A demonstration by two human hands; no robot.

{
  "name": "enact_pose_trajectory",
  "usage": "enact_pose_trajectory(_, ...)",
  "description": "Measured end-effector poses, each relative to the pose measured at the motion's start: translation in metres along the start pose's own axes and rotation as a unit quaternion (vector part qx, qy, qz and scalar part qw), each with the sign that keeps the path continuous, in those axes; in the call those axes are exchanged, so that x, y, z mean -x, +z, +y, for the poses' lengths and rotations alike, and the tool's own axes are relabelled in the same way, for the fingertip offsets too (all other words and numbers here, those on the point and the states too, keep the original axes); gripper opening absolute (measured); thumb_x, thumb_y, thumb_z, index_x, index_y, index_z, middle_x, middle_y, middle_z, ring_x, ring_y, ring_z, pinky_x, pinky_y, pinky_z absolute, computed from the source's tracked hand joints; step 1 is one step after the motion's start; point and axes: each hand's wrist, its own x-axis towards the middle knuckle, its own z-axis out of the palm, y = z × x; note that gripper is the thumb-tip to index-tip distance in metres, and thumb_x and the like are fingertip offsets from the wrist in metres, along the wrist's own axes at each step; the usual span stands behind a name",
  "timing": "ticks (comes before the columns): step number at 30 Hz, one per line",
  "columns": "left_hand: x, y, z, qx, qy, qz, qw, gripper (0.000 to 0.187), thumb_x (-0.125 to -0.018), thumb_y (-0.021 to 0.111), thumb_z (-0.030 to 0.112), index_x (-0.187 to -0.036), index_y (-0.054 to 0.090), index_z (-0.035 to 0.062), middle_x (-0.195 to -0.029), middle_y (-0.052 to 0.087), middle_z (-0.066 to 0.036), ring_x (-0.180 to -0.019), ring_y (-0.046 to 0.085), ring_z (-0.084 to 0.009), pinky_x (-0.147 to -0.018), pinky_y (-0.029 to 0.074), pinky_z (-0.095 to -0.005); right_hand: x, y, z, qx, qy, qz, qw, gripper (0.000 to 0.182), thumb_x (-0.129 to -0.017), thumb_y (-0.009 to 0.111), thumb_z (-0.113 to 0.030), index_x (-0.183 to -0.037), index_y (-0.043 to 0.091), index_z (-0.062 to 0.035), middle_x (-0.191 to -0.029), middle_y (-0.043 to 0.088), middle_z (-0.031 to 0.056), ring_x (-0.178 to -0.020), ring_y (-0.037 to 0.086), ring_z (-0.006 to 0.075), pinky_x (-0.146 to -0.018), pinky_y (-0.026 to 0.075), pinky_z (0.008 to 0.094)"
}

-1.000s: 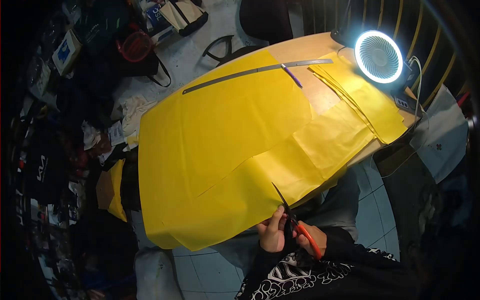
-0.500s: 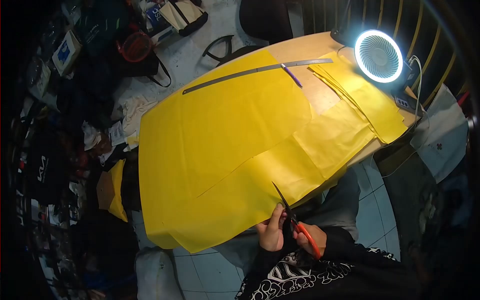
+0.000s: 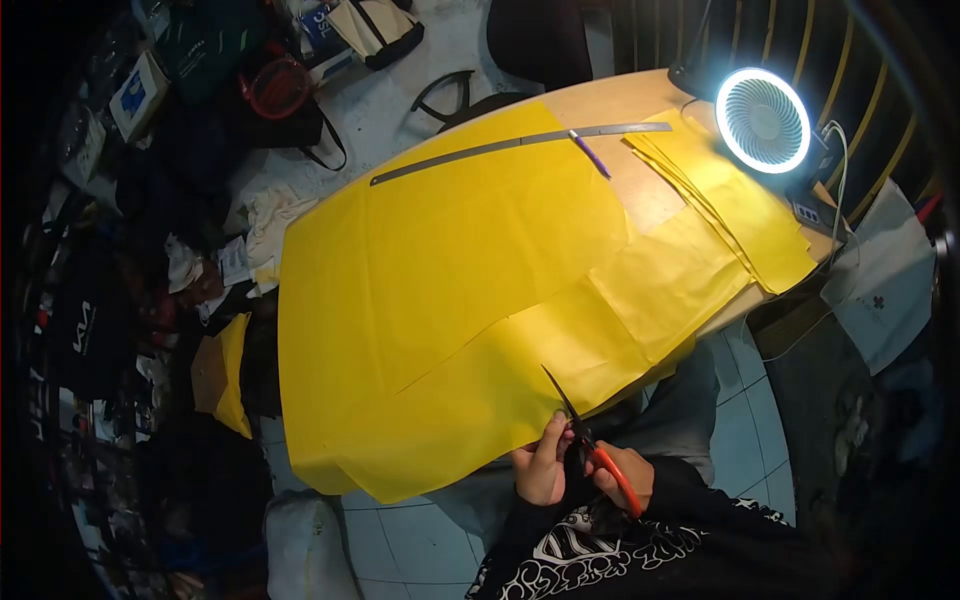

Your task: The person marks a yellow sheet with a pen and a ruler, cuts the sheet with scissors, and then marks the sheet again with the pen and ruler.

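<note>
A large yellow sheet (image 3: 450,250) covers most of the table and hangs over its near edge. My left hand (image 3: 540,470) pinches the sheet's near edge, thumb on top and fingers partly hidden. In my right hand (image 3: 632,472) is a pair of scissors (image 3: 612,470) with orange handles. Its dark blades point up and away, over the sheet's edge beside my left thumb. A long crease or slit runs across the sheet beyond the blades.
A metal ruler (image 3: 520,141) and a purple pen (image 3: 590,155) lie toward the far side. Folded yellow pieces (image 3: 745,215) are stacked at right, below a lit ring-shaped fan lamp (image 3: 763,120) and a power strip (image 3: 812,212). Bags and clutter fill the floor at left.
The whole view has shifted slightly. My hands and the scissors keep nearly the same pose at the sheet's edge.
</note>
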Motion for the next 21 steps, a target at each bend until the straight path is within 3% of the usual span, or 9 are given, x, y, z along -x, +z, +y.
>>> enact_pose_trajectory(3,0.0016,0.002,0.0015,0.001,0.001,0.002,1.0,0.007,-0.086,0.064,0.006,-0.092,0.059,0.0074,-0.084,0.062,-0.002,-0.072,0.057,-0.0089,-0.064,0.048,-0.0201,0.0,-0.003,0.0028,-0.009,-0.003,-0.014,1.0,0.049,-0.092,0.045,-0.051,-0.091,0.048,-0.0021,-0.065,0.055,0.0127,-0.058,0.059,0.0346,-0.054,0.045,0.0401)
enact_pose_trajectory(9,0.0021,0.0023,0.0015,-0.01,-0.007,0.009,1.0,0.006,-0.087,0.064,0.007,-0.091,0.06,0.0075,-0.084,0.062,-0.002,-0.072,0.057,-0.0083,-0.065,0.047,-0.0199,0.0008,0.0001,0.0032,-0.009,0.043,-0.028,0.999,0.056,-0.092,0.041,-0.055,-0.089,0.049,0.0002,-0.06,0.053,0.0164,-0.057,0.058,0.0374,-0.053,0.044,0.0412)
enact_pose_trajectory(12,0.003,0.0034,0.0025,-0.006,-0.003,0.004,1.0,0.005,-0.087,0.064,0.008,-0.091,0.06,0.0076,-0.083,0.061,-0.002,-0.072,0.057,-0.008,-0.065,0.047,-0.0199,0.0013,0.0002,0.0017,-0.003,0.046,-0.03,0.998,0.053,-0.094,0.033,-0.056,-0.085,0.049,-0.0059,-0.064,0.052,0.0073,-0.056,0.055,0.0265,-0.054,0.043,0.035)
enact_pose_trajectory(21,0.005,0.0011,0.0003,-0.001,-0.013,-0.007,1.0,0.004,-0.088,0.063,0.007,-0.09,0.061,0.0079,-0.084,0.06,-0.001,-0.072,0.055,-0.0081,-0.065,0.047,-0.0203,0.0006,0.0003,0.0016,0.011,0.042,-0.022,0.999,0.058,-0.093,0.03,-0.059,-0.085,0.05,-0.0053,-0.064,0.052,0.0086,-0.057,0.055,0.0268,-0.056,0.042,0.0348)
